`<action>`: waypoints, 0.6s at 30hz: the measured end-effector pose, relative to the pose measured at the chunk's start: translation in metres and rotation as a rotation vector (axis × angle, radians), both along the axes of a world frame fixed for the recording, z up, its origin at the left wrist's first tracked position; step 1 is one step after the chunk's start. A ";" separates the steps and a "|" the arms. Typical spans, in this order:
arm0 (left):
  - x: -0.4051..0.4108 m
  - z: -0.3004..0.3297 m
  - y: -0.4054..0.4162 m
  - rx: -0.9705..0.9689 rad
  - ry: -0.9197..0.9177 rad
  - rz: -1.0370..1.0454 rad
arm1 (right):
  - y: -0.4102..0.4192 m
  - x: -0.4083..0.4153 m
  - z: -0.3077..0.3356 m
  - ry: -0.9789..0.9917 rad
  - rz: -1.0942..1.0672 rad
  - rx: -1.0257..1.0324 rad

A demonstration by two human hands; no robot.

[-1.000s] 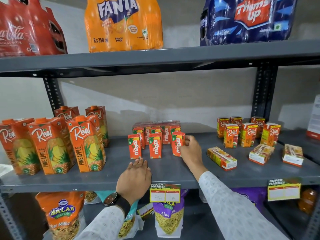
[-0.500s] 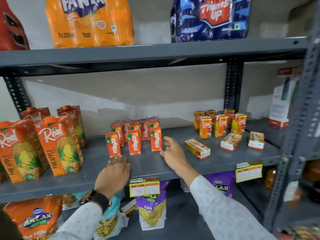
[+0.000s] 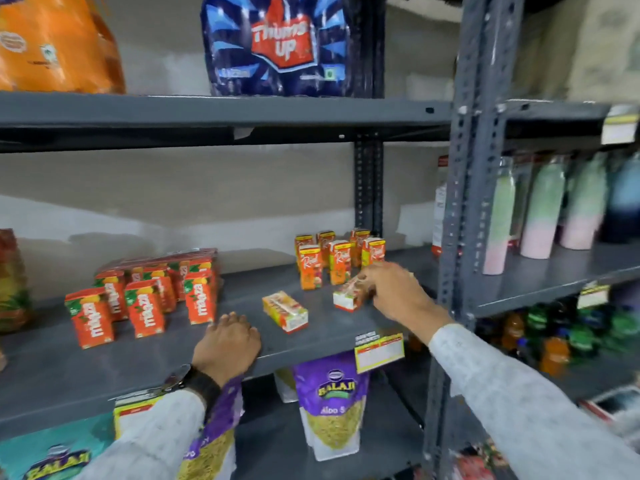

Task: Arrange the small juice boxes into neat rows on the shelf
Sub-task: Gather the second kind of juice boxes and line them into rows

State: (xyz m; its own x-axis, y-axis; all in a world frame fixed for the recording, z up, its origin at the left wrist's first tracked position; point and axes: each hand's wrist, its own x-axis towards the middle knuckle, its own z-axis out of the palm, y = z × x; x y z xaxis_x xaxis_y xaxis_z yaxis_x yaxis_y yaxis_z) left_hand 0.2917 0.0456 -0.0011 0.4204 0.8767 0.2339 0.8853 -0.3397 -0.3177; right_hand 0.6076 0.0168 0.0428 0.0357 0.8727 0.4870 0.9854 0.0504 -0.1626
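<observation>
Small red Maaza juice boxes [image 3: 145, 303] stand upright in rows on the left of the grey middle shelf [image 3: 104, 372]. Several small orange Real juice boxes [image 3: 339, 259] stand upright at the back right. Two more Real boxes lie flat: one [image 3: 285, 311] alone in the middle, the other [image 3: 348, 296] a little further right. My right hand [image 3: 394, 292] closes its fingers on the right end of that second box. My left hand [image 3: 227, 344] rests palm down on the shelf's front edge, holding nothing. The view is blurred by motion.
A grey upright post [image 3: 460, 216] stands just right of my right hand. Beyond it are pastel bottles [image 3: 540, 216]. A Thums Up pack [image 3: 280, 46] sits on the shelf above, and Balaji snack bags [image 3: 332, 403] hang below. A price tag [image 3: 379, 351] is clipped to the shelf edge.
My view has swung to the right. My right hand left the Maaza boxes, moved right and took hold of a lying Real box. My left hand slid right along the shelf edge.
</observation>
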 end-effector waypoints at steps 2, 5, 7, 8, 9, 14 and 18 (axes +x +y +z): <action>0.006 0.000 0.007 -0.007 0.046 0.016 | 0.007 0.033 0.001 -0.228 -0.027 -0.184; 0.007 -0.005 0.009 0.039 0.058 0.016 | 0.017 0.057 0.007 -0.359 0.020 -0.350; 0.006 -0.008 0.008 0.049 0.047 0.021 | 0.021 0.060 0.010 -0.348 0.032 -0.386; 0.006 -0.009 0.008 0.048 0.042 0.026 | 0.022 0.060 0.011 -0.353 0.031 -0.381; 0.006 -0.008 0.007 0.046 0.046 0.031 | 0.024 0.060 0.013 -0.356 0.022 -0.356; 0.008 -0.009 0.003 0.064 0.134 0.043 | 0.038 0.056 0.016 0.027 -0.097 -0.131; 0.008 -0.010 0.004 0.084 0.153 0.036 | 0.049 0.048 -0.006 0.519 -0.223 0.108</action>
State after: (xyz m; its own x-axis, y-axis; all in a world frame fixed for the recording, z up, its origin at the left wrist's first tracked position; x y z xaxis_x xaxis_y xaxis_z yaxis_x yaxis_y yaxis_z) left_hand 0.3001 0.0496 -0.0113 0.4253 0.8719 0.2428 0.8353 -0.2749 -0.4761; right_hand 0.6555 0.0656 0.0371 0.4712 0.7629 0.4427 0.7664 -0.1057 -0.6336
